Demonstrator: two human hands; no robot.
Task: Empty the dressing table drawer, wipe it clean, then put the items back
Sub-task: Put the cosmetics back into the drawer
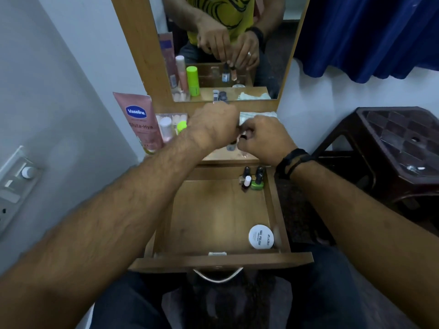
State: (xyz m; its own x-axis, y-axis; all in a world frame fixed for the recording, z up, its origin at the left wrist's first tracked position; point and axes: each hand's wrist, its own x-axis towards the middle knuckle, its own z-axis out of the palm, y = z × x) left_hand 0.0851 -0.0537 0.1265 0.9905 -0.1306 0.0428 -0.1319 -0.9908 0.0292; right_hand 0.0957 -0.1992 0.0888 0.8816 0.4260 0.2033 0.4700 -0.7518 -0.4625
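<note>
Over the desk (228, 155), both hands pinch small bottles with curled fingers, the left hand (213, 125) beside the right hand (263, 138), while the open drawer (213, 217) below holds nail polish bottles (253, 179) and a round white tub (261, 236)

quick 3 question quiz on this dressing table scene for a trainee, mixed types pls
1. True or false: the drawer is open.
2. Where in the drawer does the round white nail polish remover tub sit? A) front right B) back left C) centre
3. Fill in: the pink tube leaning on the tabletop reads ____.

Key: 1 true. 2 A; the nail polish bottles cluster at the back right. 3 Vaseline. Both hands are over the tabletop, holding small bottles.
</note>
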